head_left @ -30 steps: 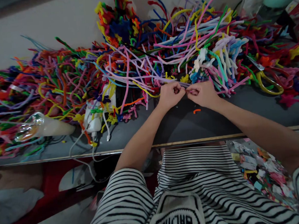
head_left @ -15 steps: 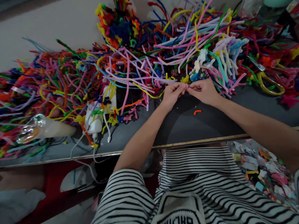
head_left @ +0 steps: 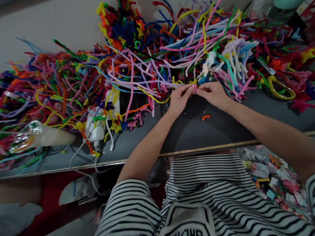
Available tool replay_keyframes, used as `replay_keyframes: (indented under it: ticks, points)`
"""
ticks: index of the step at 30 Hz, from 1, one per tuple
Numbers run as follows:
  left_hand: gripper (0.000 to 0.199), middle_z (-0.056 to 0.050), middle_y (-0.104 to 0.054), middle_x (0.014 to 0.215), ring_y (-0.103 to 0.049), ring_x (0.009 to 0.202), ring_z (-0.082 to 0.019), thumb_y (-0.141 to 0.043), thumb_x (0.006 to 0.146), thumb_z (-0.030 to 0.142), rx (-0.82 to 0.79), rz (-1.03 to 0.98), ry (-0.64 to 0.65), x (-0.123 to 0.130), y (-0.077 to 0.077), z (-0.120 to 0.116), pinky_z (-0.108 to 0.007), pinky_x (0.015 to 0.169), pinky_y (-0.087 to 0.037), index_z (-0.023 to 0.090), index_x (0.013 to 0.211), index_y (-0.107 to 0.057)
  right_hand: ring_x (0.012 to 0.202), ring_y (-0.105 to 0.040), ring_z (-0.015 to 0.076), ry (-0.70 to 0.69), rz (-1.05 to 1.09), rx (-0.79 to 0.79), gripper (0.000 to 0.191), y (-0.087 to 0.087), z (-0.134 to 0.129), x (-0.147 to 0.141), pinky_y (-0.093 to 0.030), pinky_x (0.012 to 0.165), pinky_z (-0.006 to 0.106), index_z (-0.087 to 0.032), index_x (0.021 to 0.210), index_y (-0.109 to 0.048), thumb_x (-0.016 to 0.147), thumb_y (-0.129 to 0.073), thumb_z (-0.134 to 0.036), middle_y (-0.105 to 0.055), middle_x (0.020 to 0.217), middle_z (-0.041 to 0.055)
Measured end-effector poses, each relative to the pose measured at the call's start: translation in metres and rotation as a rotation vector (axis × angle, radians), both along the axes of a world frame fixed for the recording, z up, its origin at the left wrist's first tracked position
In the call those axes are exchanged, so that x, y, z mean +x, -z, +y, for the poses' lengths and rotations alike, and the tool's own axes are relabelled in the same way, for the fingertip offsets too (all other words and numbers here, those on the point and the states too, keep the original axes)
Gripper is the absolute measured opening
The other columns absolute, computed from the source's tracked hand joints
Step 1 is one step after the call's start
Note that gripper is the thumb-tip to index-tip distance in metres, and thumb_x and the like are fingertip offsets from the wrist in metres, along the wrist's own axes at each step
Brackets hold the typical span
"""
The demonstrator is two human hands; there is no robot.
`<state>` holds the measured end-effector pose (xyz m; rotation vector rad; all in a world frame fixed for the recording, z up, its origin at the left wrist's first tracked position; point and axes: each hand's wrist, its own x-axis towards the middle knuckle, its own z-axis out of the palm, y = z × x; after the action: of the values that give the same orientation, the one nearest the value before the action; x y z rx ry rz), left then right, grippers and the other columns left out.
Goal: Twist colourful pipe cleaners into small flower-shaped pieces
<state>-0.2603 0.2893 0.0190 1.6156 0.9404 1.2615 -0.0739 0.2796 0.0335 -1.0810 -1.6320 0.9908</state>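
Observation:
Between the fingertips of both hands is a small pink pipe cleaner piece [head_left: 194,88], its shape partly hidden by the fingers. My left hand [head_left: 181,98] pinches it from the left, and my right hand [head_left: 212,93] pinches it from the right. Both hands are just above the dark table, at the front edge of a heap of coloured pipe cleaners [head_left: 143,72]. A short orange pipe cleaner scrap [head_left: 206,117] lies on the table below the right hand. White and pale-blue fuzzy pieces [head_left: 210,64] lie just beyond that hand.
Yellow-handled scissors [head_left: 276,86] rest at the right. To the left are a white power strip [head_left: 95,127] with cables and a pale bottle-like object [head_left: 56,135] lying on its side. A bag of colourful scraps [head_left: 277,179] stands below the table edge [head_left: 209,149].
More of the pink piece now shows between my fingertips, which have shifted slightly around it. The whole view has moved a little, so the table's things appear further left.

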Motion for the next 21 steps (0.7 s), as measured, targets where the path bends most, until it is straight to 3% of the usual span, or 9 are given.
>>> replay_keyframes:
  ticks: [11, 21]
  points:
    - [0.043, -0.003, -0.076, 0.074, -0.070, 0.073, -0.012, -0.082, 0.081, 0.061, -0.075, -0.150, -0.002, -0.001, -0.001, 0.000, -0.028, 0.075, -0.060, 0.019, 0.088, -0.082, 0.052, -0.037, 0.0085, -0.076, 0.030, -0.041, 0.054, -0.008, -0.005, -0.003, -0.023, 0.050, 0.028, -0.015, 0.076, -0.073, 0.079, -0.078, -0.068, -0.052, 0.055, -0.0025]
    - [0.040, -0.002, -0.082, 0.085, -0.074, 0.080, -0.013, -0.091, 0.070, 0.059, -0.139, -0.242, 0.001, -0.002, -0.011, -0.004, -0.029, 0.089, -0.060, 0.025, 0.090, -0.087, 0.053, -0.039, 0.0091, -0.069, 0.061, -0.067, 0.053, -0.010, -0.005, -0.002, -0.025, 0.052, 0.029, -0.014, 0.076, -0.075, 0.075, -0.081, -0.067, -0.053, 0.056, -0.0017]
